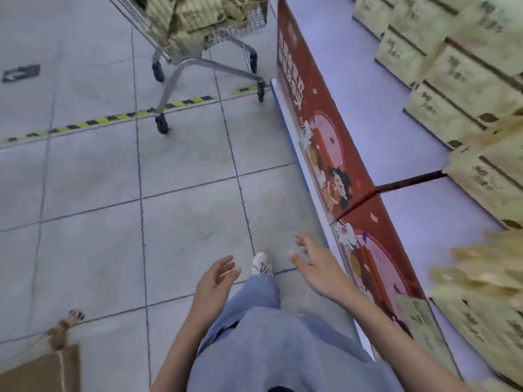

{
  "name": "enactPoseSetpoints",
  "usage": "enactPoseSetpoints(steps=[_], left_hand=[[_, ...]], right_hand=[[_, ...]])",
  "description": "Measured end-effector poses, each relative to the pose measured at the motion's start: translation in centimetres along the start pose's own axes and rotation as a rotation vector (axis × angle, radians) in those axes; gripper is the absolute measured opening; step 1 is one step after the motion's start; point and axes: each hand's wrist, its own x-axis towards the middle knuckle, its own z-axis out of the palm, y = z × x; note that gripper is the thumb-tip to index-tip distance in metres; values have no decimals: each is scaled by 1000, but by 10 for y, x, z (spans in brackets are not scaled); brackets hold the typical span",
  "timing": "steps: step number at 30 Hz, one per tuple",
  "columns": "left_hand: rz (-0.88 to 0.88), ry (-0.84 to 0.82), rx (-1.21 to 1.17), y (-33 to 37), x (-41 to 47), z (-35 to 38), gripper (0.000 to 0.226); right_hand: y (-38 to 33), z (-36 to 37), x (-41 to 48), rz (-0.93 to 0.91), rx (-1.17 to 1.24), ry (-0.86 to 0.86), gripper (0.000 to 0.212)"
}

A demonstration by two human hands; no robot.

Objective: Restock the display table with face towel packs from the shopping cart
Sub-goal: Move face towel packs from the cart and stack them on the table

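Stacked face towel packs [464, 72] line the display table [368, 94], while the shopping cart [256, 18] stands on the tiled floor [93, 179].

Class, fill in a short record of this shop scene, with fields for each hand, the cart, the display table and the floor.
Left hand: open, holding nothing, over the tiled floor
Right hand: open, holding nothing, beside the table's red banner
Shopping cart: ahead, near the table's far corner, holds face towel packs
Display table: stacked packs in rows, bare top along the near edge
Floor marking: yellow-black hazard tape running under the cart
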Motion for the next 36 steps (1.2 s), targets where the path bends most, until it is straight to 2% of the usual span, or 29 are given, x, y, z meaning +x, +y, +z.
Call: enactPoseSetpoints(steps=[6, 14, 19, 27, 36], left_hand=[[43, 32, 1, 50, 71, -37, 31], [100, -8, 25, 138, 174, -63, 40], [118, -3, 15, 189, 251, -72, 40], [41, 151, -117, 263, 336, -111, 32], [-81, 305, -256, 292, 401, -156, 32]], right_hand=[[-53, -11, 77, -29, -21, -22, 47], [-84, -42, 161, 34, 1, -28, 46], [-106, -66, 241, 0, 3, -66, 43], [-188, -121, 392, -81, -83, -173, 47], [-285, -142, 524, -210, -161, -246, 48]])
